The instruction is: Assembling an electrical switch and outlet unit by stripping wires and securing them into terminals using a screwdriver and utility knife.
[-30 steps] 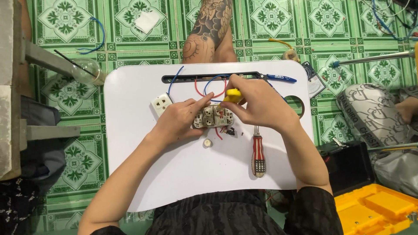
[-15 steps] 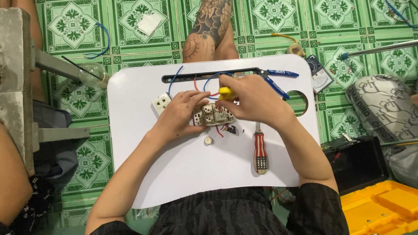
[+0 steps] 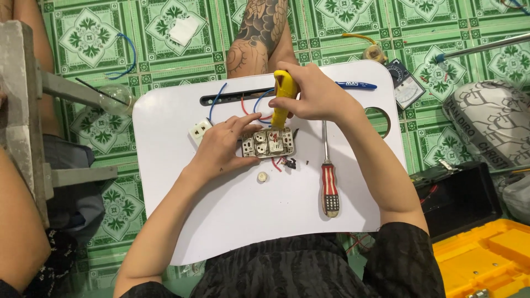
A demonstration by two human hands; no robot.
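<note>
Nearest the viewer, a person in a black garment (image 3: 309,265) sits at a white counter (image 3: 232,221) laid over a green patterned tile floor (image 3: 182,66). A screwdriver with a red-and-white striped handle (image 3: 329,185) lies on the counter just right of the work, its shaft pointing away. A small round white cap (image 3: 262,177) rests alone on the counter, near the lower edge of the socket block.

At centre, the left hand (image 3: 221,148) presses on the left end of a pale multi-outlet socket block (image 3: 268,143), fingers closed against its edge and thumb side on top; the block lies flat on the counter. Red wire ends and dark scraps (image 3: 286,163) lie just below it. The right hand (image 3: 314,94) is clamped around a yellow-handled tool (image 3: 282,96), held upright with its tip down on the top edge of the block.

Beyond, a small white socket (image 3: 199,131) sits beside the left hand, and blue and red wires (image 3: 251,105) run from the block toward a dark slot (image 3: 232,98) in the counter. A blue pen (image 3: 356,85) lies behind the right hand.

Farthest, another person's tattooed leg (image 3: 259,33) rests on the floor. To the right stand a multimeter (image 3: 406,85), a black case (image 3: 458,198) and a yellow toolbox (image 3: 486,259).
</note>
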